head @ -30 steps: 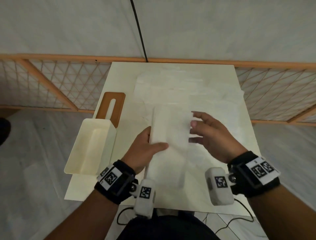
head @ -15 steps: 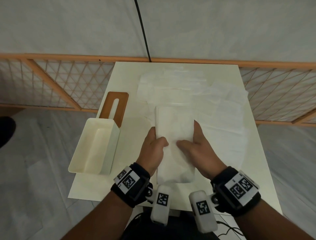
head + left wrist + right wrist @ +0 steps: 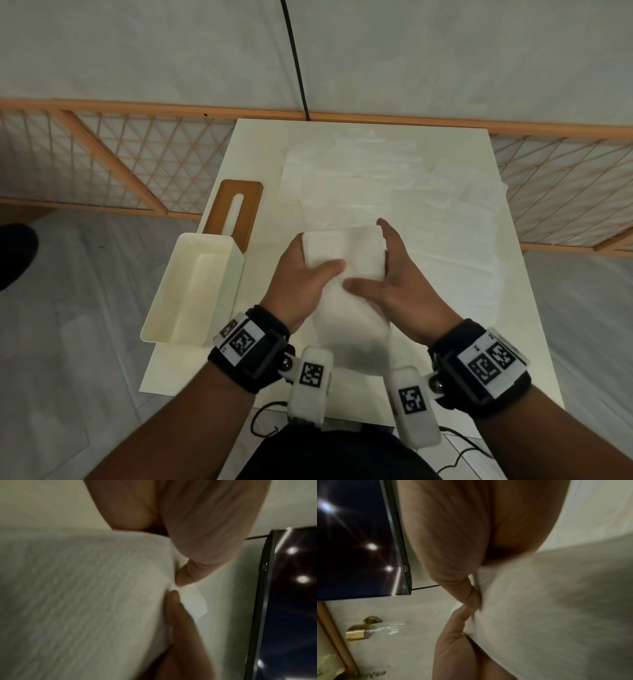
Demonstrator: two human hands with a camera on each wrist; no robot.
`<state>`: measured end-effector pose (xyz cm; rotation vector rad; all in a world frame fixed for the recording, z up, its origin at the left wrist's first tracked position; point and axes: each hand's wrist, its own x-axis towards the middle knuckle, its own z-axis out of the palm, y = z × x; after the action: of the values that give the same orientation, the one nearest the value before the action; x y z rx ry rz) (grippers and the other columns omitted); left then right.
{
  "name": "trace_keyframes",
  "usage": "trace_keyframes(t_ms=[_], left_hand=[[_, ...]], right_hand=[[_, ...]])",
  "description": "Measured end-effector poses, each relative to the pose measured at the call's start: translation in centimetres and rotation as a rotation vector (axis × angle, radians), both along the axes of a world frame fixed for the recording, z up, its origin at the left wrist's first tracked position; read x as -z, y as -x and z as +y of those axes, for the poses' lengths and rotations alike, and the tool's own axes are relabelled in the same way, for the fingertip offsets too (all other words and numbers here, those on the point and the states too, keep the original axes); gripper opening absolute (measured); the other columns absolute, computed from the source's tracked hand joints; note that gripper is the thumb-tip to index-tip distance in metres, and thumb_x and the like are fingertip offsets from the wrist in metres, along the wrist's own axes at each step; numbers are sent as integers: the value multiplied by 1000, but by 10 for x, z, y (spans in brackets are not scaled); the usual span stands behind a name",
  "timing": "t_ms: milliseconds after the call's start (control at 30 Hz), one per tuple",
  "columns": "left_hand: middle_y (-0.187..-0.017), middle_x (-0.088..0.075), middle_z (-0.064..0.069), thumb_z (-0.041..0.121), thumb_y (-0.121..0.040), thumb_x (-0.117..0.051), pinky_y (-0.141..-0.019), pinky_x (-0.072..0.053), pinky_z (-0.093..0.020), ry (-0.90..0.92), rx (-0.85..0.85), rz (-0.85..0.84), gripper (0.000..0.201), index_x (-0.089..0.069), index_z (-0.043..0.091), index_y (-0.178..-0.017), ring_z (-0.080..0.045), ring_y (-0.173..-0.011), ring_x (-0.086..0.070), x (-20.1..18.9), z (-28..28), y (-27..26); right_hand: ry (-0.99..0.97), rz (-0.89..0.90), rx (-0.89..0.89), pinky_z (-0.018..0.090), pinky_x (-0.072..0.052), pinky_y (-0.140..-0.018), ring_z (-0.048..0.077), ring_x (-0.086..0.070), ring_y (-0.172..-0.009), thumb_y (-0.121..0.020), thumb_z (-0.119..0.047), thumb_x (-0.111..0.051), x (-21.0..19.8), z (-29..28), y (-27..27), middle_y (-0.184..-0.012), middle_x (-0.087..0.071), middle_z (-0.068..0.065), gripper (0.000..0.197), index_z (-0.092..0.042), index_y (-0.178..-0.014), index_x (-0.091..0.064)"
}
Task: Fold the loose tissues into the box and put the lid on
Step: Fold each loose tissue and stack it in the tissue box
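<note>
A folded white tissue [image 3: 346,270] is held above the table's middle between both hands. My left hand [image 3: 301,274] grips its left edge, thumb lying across the top. My right hand [image 3: 387,274] grips its right edge, thumb on top and index finger stretched along the side. The left wrist view shows the tissue [image 3: 85,601] pinched between fingers; the right wrist view shows the tissue [image 3: 547,615] pinched the same way. The open cream box [image 3: 191,291] stands at the table's left edge, nothing visible inside. The brown slotted lid [image 3: 236,212] lies just behind the box.
Several loose tissues [image 3: 394,192] lie spread over the back and right of the white table [image 3: 260,164]. A wooden lattice fence [image 3: 120,164] runs behind the table. A black cable [image 3: 294,58] hangs down the wall. A dark screen [image 3: 351,540] shows in both wrist views.
My right hand has closed on the tissue's right edge. The tissue has gone from a long strip to a shorter, thicker fold, lifted between both hands.
</note>
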<state>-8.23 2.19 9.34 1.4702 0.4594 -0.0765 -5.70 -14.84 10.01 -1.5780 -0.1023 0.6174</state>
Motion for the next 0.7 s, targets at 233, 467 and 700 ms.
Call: trace_keyframes(t_ms=[233,467,700], left_hand=[[-130,-65,-13,7,-91,-63,-96,-54,-50,375,-260,-102,48,-53,13,-138,-31,-118,-64,-9,34,-15],[-138,-56,-22,11,-68,-73,-96,-53,-52,560,-17,-88,81,-45,4,-144,-40,-125,-56,-18,63,15],[-106,-74,-11,11,-64,-67,-72,-60,-40,215,-1,83,54,-64,10,-117,-30,-98,-71,-10,54,23]], right_hand=[[-109,82,7,46,-58,-90,36,-71,-101,-75,10,-78,12,-17,4,-108,-75,14,72,-22,-135,-54],[-424,172,299,41,-59,-82,33,-71,-100,-80,3,-63,4,-28,-14,-113,-71,21,35,2,-115,-64],[-263,240,215,37,-57,-71,23,-70,-90,-95,-7,-58,10,-25,-13,-106,-72,8,24,-11,-118,-60]])
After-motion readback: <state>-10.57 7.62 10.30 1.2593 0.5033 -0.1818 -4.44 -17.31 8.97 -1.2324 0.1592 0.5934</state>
